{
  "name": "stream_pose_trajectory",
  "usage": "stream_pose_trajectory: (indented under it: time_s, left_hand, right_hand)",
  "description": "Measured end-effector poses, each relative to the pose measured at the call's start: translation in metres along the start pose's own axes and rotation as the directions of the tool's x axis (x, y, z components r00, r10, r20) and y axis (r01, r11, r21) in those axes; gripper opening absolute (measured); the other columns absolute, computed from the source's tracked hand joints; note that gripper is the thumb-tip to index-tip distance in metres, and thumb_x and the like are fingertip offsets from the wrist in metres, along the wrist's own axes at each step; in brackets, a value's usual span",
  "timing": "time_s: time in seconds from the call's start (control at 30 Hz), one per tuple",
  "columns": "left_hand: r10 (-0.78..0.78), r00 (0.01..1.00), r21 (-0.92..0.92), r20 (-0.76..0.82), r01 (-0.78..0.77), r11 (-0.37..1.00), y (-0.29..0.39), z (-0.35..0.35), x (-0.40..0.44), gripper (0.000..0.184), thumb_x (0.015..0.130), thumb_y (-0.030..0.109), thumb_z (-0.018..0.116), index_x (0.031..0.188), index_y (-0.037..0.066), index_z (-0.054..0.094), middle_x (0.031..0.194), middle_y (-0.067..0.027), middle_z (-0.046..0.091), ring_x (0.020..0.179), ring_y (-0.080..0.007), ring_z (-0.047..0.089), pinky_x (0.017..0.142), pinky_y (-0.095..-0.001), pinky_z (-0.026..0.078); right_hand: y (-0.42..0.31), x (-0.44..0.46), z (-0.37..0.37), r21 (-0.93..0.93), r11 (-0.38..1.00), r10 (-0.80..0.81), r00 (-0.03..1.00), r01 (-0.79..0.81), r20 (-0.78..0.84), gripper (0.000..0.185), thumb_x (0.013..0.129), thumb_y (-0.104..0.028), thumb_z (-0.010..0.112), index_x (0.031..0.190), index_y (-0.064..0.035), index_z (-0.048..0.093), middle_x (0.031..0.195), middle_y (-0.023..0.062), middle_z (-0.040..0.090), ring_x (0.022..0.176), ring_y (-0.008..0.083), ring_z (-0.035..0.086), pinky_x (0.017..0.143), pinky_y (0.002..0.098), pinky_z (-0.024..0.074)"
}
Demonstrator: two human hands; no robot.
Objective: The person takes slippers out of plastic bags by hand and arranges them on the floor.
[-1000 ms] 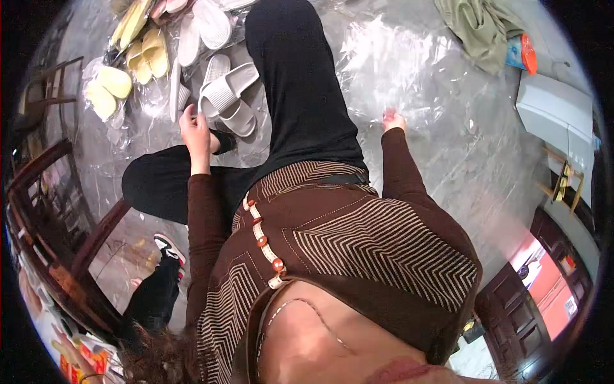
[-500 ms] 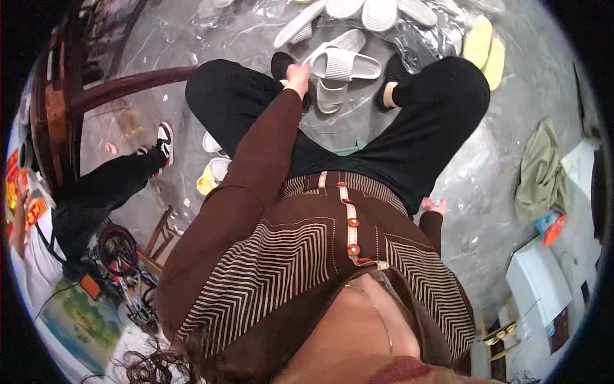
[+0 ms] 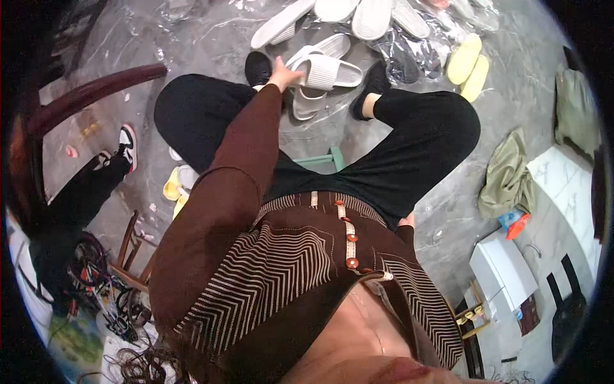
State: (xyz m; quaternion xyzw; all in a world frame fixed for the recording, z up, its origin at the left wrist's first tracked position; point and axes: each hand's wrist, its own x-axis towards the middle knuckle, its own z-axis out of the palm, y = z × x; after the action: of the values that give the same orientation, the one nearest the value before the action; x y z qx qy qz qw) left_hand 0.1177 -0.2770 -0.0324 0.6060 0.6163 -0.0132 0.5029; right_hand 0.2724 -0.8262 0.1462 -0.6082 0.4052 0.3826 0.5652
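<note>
Beside a small pile of light grey slides, my left hand (image 3: 284, 75) reaches down with its thumb and fingers apart. Its fingertips meet the near edge of the top slide (image 3: 320, 72), which lies across the others. Another grey slide (image 3: 308, 104) is under it, nearer to me. My right hand (image 3: 407, 219) is low beside my right thigh, mostly hidden by the leg and sleeve. What its fingers do cannot be made out.
More pale slides (image 3: 371, 18), dark wrapped slippers (image 3: 395, 56) and a yellow pair (image 3: 465, 59) lie ahead. A green stool (image 3: 335, 159) shows between my legs. Left are a wooden frame (image 3: 96, 93) and another person's shoe (image 3: 128, 147). Right are green cloth (image 3: 507, 176) and a white box (image 3: 502, 265).
The view has swung round and my knees are now spread around the slides. My left hand has moved from their left side to the top slide's edge. My right hand has drawn in to my thigh.
</note>
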Motion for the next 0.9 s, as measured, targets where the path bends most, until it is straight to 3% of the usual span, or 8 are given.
stream_pose_trajectory:
  time_s: [0.1,0.27,0.33,0.47,0.6,0.7,0.73,0.9]
  left_hand:
    - [-0.062,0.981,0.040,0.186,0.056,0.998,0.012,-0.008,-0.005,0.083,0.050,0.030,0.075,0.117,-0.001,0.038,0.105,-0.0225,0.052,0.099,-0.0303,0.052,0.082,-0.0363,0.043]
    - [-0.009,0.988,0.120,0.153,-0.009,0.993,0.046,-0.007,-0.016,0.060,0.053,0.027,0.071,0.100,-0.004,0.049,0.093,-0.0206,0.058,0.090,-0.0302,0.057,0.082,-0.0353,0.043]
    - [0.259,0.962,0.107,-0.086,-0.249,0.963,0.089,-0.023,-0.029,0.052,0.057,0.023,0.068,0.098,-0.003,0.051,0.095,-0.0213,0.058,0.090,-0.0325,0.057,0.081,-0.0361,0.043]
    - [0.449,0.891,-0.001,-0.070,-0.450,0.893,0.157,-0.087,-0.029,0.044,0.062,0.019,0.063,0.100,-0.001,0.054,0.098,-0.0216,0.057,0.092,-0.0323,0.056,0.079,-0.0367,0.044]
    - [0.675,0.649,0.117,-0.350,-0.685,0.719,0.202,-0.195,-0.057,0.031,0.068,0.011,0.055,0.096,-0.002,0.056,0.080,-0.0133,0.061,0.075,-0.0228,0.057,0.064,-0.0311,0.046]
    - [0.600,0.575,0.235,-0.556,-0.584,0.777,0.234,-0.269,-0.126,0.025,0.068,0.012,0.057,0.089,-0.002,0.058,0.079,-0.0162,0.061,0.074,-0.0254,0.059,0.063,-0.0307,0.045]
    - [0.579,0.700,0.082,-0.418,-0.606,0.791,0.214,-0.308,-0.126,0.048,0.065,0.014,0.058,0.109,-0.003,0.049,0.098,-0.0113,0.058,0.084,-0.0196,0.057,0.074,-0.0289,0.045]
    - [0.585,0.486,0.145,-0.649,-0.676,0.722,0.171,-0.397,-0.201,0.041,0.068,0.012,0.059,0.106,-0.004,0.051,0.096,-0.0086,0.057,0.081,-0.0152,0.054,0.073,-0.0252,0.044]
  right_hand:
    - [-0.001,-0.003,0.013,0.019,1.000,-0.003,1.000,0.003,0.013,0.030,0.080,-0.011,0.043,0.109,-0.0013,0.044,0.099,0.0126,0.054,0.088,0.0251,0.052,0.076,0.0378,0.0447]
    - [-0.004,-0.003,0.035,0.054,0.998,-0.021,0.998,0.018,0.052,0.028,0.083,-0.017,0.041,0.103,0.0006,0.051,0.101,0.0125,0.056,0.093,0.0253,0.053,0.082,0.0381,0.0440]
    - [-0.007,0.006,0.040,0.058,0.997,-0.051,0.996,0.046,0.073,0.030,0.084,-0.019,0.039,0.100,0.0013,0.054,0.102,0.0124,0.057,0.096,0.0253,0.053,0.084,0.0382,0.0438]
    - [-0.028,0.068,0.024,0.090,0.989,-0.128,0.974,0.113,0.184,0.027,0.084,-0.018,0.039,0.097,-0.0002,0.055,0.099,0.0117,0.058,0.091,0.0242,0.055,0.080,0.0375,0.0455]
    - [-0.074,0.046,0.083,0.015,0.978,-0.207,0.966,0.207,0.155,0.024,0.084,-0.016,0.042,0.094,-0.0002,0.056,0.095,0.0103,0.059,0.085,0.0227,0.057,0.078,0.0353,0.0461]
    - [-0.099,0.036,0.116,0.114,0.947,-0.317,0.936,0.302,0.151,0.016,0.081,-0.010,0.047,0.089,-0.0001,0.056,0.090,0.0087,0.060,0.080,0.0195,0.057,0.073,0.0309,0.0466]
    - [-0.108,0.043,0.118,0.128,0.936,-0.346,0.919,0.327,0.188,0.014,0.080,-0.008,0.048,0.088,-0.0003,0.056,0.088,0.0078,0.060,0.078,0.0179,0.057,0.070,0.0290,0.0467]
    - [-0.174,0.054,0.161,0.071,0.796,-0.598,0.764,0.601,0.241,0.015,0.080,-0.010,0.051,0.092,-0.0011,0.056,0.079,0.0033,0.058,0.067,0.0100,0.052,0.057,0.0230,0.0422]
